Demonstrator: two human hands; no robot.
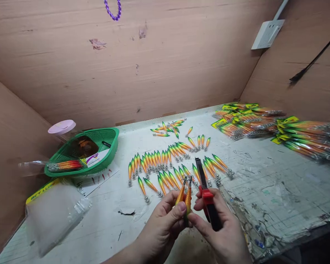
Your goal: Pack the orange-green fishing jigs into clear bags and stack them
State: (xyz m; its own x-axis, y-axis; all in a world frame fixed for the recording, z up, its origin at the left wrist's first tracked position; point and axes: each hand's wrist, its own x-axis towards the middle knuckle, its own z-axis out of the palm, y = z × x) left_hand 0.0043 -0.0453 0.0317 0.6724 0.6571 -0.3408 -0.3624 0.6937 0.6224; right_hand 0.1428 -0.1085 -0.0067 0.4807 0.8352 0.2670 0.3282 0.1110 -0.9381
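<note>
My left hand (167,223) is closed on two orange and green squid jigs (188,200), held upright with their hook ends up. In my right hand (222,227) is a long black tool with a red middle part (207,198); its exact kind I cannot make out. The right thumb also touches the lower end of one held jig. Just beyond my hands, rows of loose squid jigs (166,179) lie on the white worktable (99,220), most with their hooks toward me. Behind these rows is a small loose pile of jigs (166,128).
Packaged jigs with yellow labels (308,137) are heaped at right. On the left are a green basket (114,146), a pink-lidded cup (62,126) and a stack of clear bags (55,216). Wooden panels (154,66) enclose the table; a power socket (268,35) is mounted at upper right.
</note>
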